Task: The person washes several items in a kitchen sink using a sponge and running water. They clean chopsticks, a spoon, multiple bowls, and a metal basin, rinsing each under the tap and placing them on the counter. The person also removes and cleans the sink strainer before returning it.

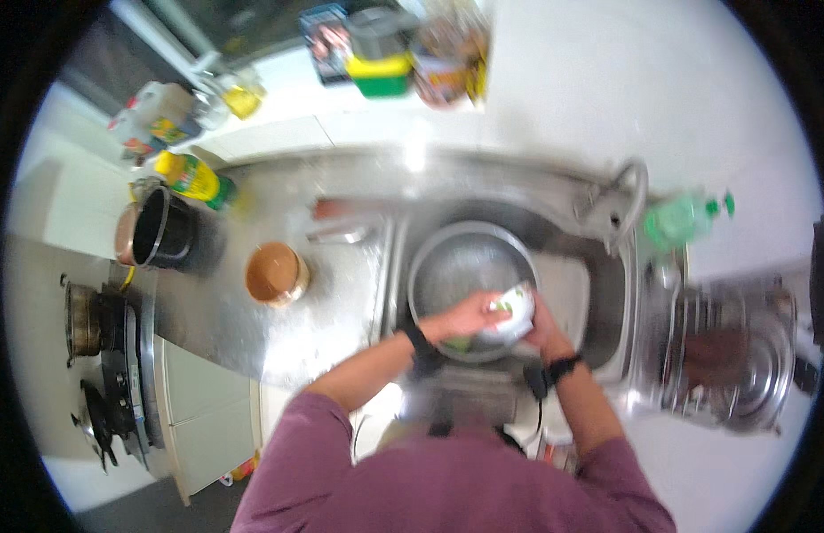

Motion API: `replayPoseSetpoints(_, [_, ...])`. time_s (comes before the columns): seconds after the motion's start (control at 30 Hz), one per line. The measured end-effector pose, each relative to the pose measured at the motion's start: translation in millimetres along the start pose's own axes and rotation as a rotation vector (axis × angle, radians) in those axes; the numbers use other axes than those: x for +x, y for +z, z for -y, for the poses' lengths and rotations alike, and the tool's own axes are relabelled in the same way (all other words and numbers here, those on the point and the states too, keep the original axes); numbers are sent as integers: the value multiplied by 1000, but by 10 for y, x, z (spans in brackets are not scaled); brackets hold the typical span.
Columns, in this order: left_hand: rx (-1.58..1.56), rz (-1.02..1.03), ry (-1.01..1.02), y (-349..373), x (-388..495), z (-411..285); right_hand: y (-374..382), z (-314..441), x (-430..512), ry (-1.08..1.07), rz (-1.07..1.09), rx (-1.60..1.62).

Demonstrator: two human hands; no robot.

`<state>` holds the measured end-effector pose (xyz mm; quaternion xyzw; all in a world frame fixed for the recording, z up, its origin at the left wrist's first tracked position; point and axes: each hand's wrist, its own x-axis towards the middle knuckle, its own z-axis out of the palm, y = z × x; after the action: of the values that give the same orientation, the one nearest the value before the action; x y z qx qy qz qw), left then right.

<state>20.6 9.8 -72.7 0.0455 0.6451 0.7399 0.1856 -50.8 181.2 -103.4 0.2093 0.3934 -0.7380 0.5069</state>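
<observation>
A small white bowl with green markings (516, 317) is between my two hands, over a round metal basin (416, 283). From its left side, my left hand (472, 314) grips the bowl, fingers at its edge. My right hand (546, 326) holds the bowl's right side, its fingers partly hidden behind it. The basin sits in a stainless steel sink (605, 300), and what it contains is too blurred to tell. Something green (460, 344) shows in the basin below my left wrist.
A faucet (635, 193) and a green pump bottle (678, 221) stand at the sink's back right, a wire dish rack (675, 346) farther right. On the left counter are a brown pot (273, 273), a black pot (162, 230), a yellow-green bottle (195, 178) and a metal utensil (345, 235).
</observation>
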Motion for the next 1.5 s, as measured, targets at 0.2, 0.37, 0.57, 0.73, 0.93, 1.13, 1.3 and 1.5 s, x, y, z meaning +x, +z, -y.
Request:
replayPoseSetpoints(0.2, [-747, -672, -467, -326, 531, 647, -44, -49, -101, -212, 163, 205])
replayPoseSetpoints(0.37, [-60, -873, -370, -630, 776, 1672, -137, -75, -110, -353, 135, 121])
replayPoseSetpoints(0.57, [-153, -1004, -351, -511, 842, 1771, -242, -115, -40, -288, 45, -66])
replayPoseSetpoints(0.73, [-296, -543, 19, 33, 717, 875, -121, -152, 68, -348, -92, -248])
replayPoseSetpoints(0.93, [765, -440, 148, 113, 589, 218, 115, -6, -164, -290, 61, -539])
replayPoseSetpoints(1.13, [-918, -82, -427, -432, 528, 389, 179, -73, -436, -350, 243, -426])
replayPoseSetpoints(1.3, [-1131, -174, -404, -283, 333, 616, 130, -257, -411, -355, 175, -243])
replayPoseSetpoints(1.5, [-1050, -556, -263, 24, 361, 623, 253, -224, -331, -459, 100, -5])
